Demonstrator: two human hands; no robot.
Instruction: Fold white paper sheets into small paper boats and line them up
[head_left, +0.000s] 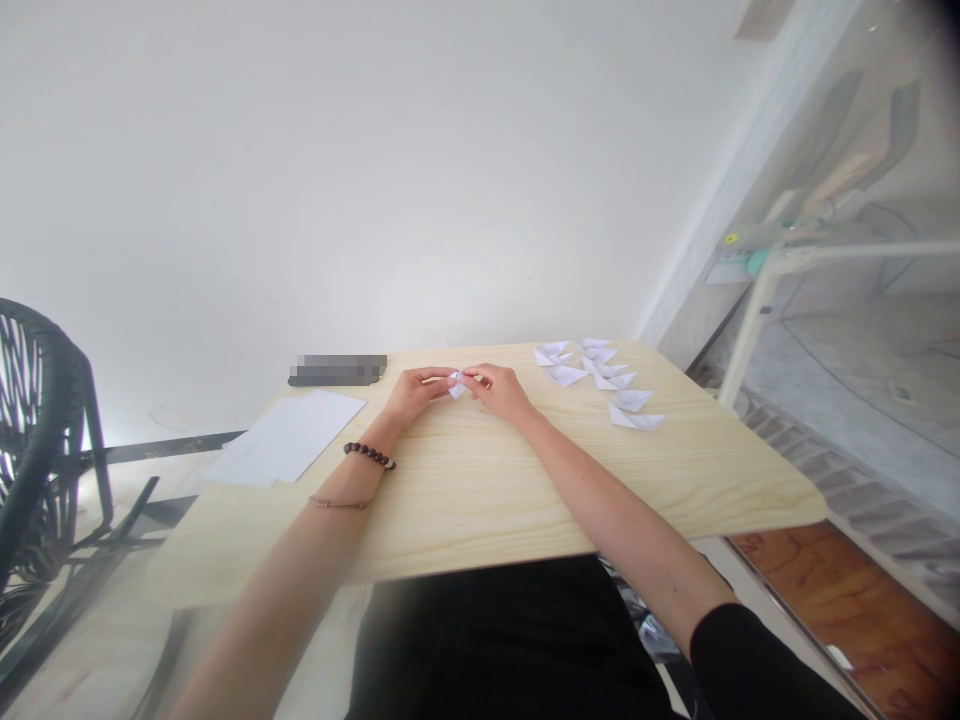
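Plain white wall (360,180) rises behind a light wood-grain table (465,510), and a dark woven chair (45,420) stands at the left side. At the table, a person works with both hands near the middle of the far half. Between them is a small folded paper (457,387), white and pointed at its lower end. The left hand (414,393) holds it with a narrow pinch of thumb and fingers, and the right hand (497,390) pinches it from the other side, also narrowly. How firmly they press, one cannot tell.

To the right lie several finished-looking folded pieces (634,422), in loose groups; to the left, flat white sheets (289,435) overlap each other, just before a dark object (337,378) which is blurred out.

Judging from this, the step in hand seems to be a fine fold or the shaping of one piece. The next move, it appears, calls for fingertip control: one hand keeping the paper steady, the other pressing the crease exactly, without tearing the small tip.
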